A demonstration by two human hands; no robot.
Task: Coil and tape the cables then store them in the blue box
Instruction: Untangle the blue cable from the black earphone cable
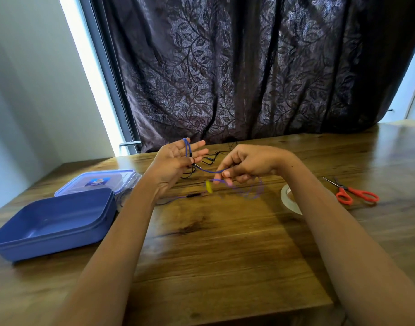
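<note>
My left hand (178,158) is raised above the table with its fingers straight and spread. A thin blue cable (187,148) is looped over its fingertips and runs down across the palm. From there the cable stretches right to my right hand (243,164), which pinches it between thumb and fingers. The rest of the blue cable trails in blurred loops below that hand, with a yellow piece on it. A thin black cable (211,158) lies on the table behind my hands. The open blue box (13,243) stands at the left.
The box's clear, blue-rimmed lid (100,181) lies behind the box. A tape roll (287,198) sits on the wooden table (225,243) by my right forearm, and red-handled scissors (353,192) lie further right. A dark curtain hangs behind the table's far edge.
</note>
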